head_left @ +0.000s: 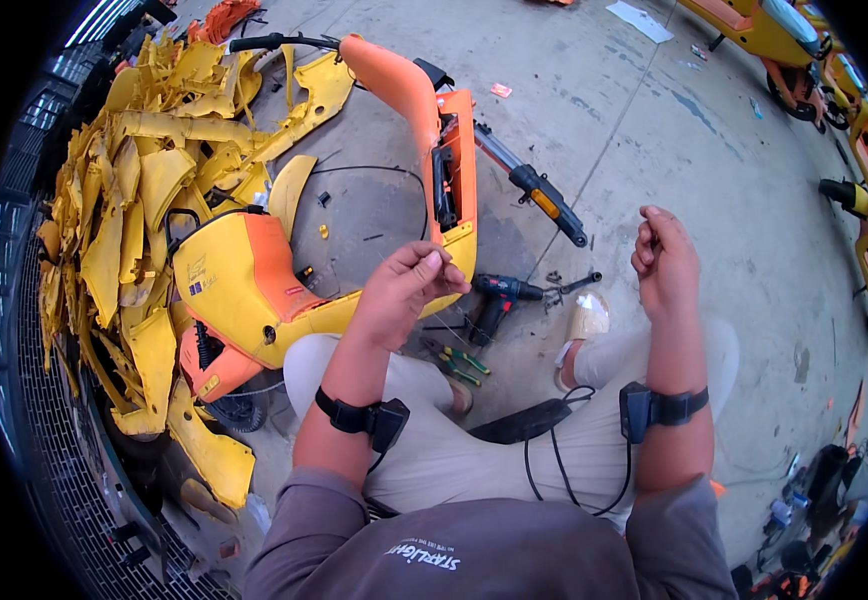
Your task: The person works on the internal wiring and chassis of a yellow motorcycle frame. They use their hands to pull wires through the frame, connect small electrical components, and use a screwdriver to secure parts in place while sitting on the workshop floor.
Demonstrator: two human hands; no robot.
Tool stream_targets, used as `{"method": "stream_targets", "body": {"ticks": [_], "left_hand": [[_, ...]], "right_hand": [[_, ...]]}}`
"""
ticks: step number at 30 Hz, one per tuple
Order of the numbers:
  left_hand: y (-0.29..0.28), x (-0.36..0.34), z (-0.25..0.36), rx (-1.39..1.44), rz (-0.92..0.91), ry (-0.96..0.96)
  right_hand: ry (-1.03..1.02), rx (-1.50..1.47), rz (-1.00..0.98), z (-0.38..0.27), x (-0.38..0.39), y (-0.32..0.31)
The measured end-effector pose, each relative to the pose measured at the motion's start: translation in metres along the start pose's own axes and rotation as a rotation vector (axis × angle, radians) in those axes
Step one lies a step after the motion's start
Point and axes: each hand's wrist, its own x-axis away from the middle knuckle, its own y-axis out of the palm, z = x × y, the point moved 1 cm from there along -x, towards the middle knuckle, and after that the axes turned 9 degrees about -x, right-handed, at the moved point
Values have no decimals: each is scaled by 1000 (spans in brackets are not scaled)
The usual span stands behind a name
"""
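Observation:
Both hands are raised over my lap. My left hand (pixel 402 292) has its thumb and fingers pinched together beside the frame of a partly stripped yellow and orange scooter (pixel 216 268); whatever it pinches is too small to make out. My right hand (pixel 668 262) is held up farther right, its fingers curled together, and their contents are hidden. Below and between the hands, a black power drill (pixel 497 300) lies on the floor. Green-handled pliers (pixel 466 360) lie near my left foot. A dark wrench-like tool (pixel 584 282) and small dark parts (pixel 553 278) lie past the drill.
A big heap of broken yellow panels (pixel 134 200) fills the left side. A black fork leg (pixel 546 200) sticks out right of the orange scooter frame (pixel 465 165). More scooters (pixel 789 50) stand at the far right. Loose parts (pixel 824 480) lie at the lower right.

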Motion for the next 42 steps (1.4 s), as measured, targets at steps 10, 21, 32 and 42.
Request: {"method": "stream_targets", "body": {"ticks": [10, 21, 32, 42], "left_hand": [[-2, 3, -2, -2, 51, -76], [-7, -4, -9, -43, 148, -31], [-43, 1, 13, -75, 248, 77], [-35, 5, 19, 118, 92, 83]], "right_hand": [[-3, -10, -19, 0, 3, -2], [-16, 17, 3, -2, 5, -4], [2, 12, -7, -8, 6, -16], [71, -14, -83, -4, 7, -13]]}}
